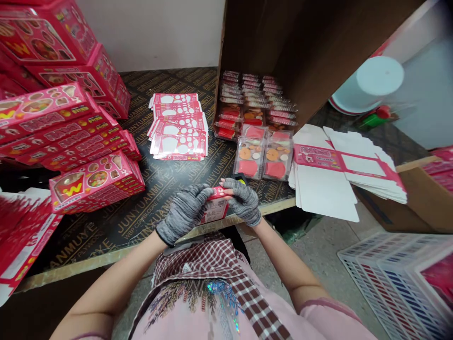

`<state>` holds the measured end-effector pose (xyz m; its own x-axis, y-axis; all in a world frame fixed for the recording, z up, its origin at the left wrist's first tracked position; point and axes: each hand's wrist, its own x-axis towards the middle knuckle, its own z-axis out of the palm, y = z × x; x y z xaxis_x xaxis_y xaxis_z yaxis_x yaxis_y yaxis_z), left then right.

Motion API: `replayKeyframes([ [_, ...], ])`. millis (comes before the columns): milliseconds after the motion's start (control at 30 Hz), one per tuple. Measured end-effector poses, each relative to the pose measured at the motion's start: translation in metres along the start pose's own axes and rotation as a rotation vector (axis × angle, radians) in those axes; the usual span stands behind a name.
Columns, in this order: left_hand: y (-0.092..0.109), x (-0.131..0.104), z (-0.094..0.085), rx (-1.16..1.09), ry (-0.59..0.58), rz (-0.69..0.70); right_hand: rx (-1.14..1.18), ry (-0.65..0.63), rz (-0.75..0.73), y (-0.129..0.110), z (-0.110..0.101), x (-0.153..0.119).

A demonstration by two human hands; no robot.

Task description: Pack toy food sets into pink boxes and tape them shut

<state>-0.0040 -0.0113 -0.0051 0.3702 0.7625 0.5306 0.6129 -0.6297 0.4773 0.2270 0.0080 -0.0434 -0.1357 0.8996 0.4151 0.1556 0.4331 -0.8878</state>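
Observation:
A small pink box point(216, 210) stands at the table's front edge, its printed panel turned toward me. My left hand point(187, 208), in a grey striped glove with bare fingertips, is closed round the box's left side and top. On the right of the same box, my right hand point(244, 200), gloved alike, pinches its upper edge. Just behind the right hand lies a black and yellow object point(239, 178), partly hidden. Beyond the hands are clear packs point(264, 153) with red and orange pieces, and a fanned stack of pink printed cards point(180, 141).
Finished-looking pink boxes point(95, 182) are piled at the left. Flat unfolded cartons point(325, 174) lie at the right edge, and more point(24, 241) at the left. A large cardboard box point(269, 38) stands open over rows of packs. White plastic crates point(385, 278) sit on the floor.

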Motion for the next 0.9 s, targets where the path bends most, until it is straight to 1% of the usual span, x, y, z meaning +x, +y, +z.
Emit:
replayKeyframes([
  [33,0.002,0.005,0.003,0.021,-0.05,0.015,-0.036,0.018,-0.018,0.0,-0.006,-0.005],
  [67,0.003,0.01,0.005,0.036,-0.085,0.021,-0.069,0.063,-0.025,0.001,-0.013,-0.01],
  [100,0.004,0.014,0.007,0.046,-0.098,0.021,-0.112,0.138,-0.019,0.004,-0.023,-0.015],
  [167,0.003,0.019,0.009,0.058,-0.07,0.016,-0.241,0.328,0.041,0.016,-0.046,-0.028],
  [200,0.001,0.021,0.01,0.062,-0.047,0.017,-0.318,0.393,0.091,0.024,-0.057,-0.036],
  [233,-0.001,0.022,0.011,0.063,-0.031,0.018,-0.388,0.418,0.152,0.033,-0.067,-0.045],
  [267,-0.003,0.022,0.013,0.061,-0.033,0.016,-0.44,0.4,0.217,0.041,-0.075,-0.053],
  [333,-0.004,0.022,0.02,0.059,-0.064,0.008,-0.472,0.303,0.333,0.058,-0.082,-0.066],
  [433,-0.001,0.019,0.033,0.075,-0.072,0.01,-0.455,0.174,0.421,0.072,-0.077,-0.074],
  [500,0.001,0.017,0.04,0.097,-0.046,0.03,-0.458,0.164,0.439,0.073,-0.069,-0.071],
  [567,0.002,0.017,0.044,0.116,-0.032,0.045,-0.455,0.222,0.434,0.069,-0.063,-0.069],
  [633,0.001,0.018,0.045,0.12,-0.036,0.035,-0.42,0.314,0.418,0.063,-0.06,-0.071],
  [733,-0.002,0.021,0.046,0.1,-0.047,-0.004,-0.331,0.429,0.434,0.058,-0.06,-0.085],
  [800,-0.003,0.021,0.046,0.084,-0.042,-0.013,-0.292,0.446,0.482,0.06,-0.059,-0.098],
  [900,-0.003,0.021,0.047,0.079,-0.024,0.001,-0.301,0.426,0.554,0.07,-0.051,-0.115],
])
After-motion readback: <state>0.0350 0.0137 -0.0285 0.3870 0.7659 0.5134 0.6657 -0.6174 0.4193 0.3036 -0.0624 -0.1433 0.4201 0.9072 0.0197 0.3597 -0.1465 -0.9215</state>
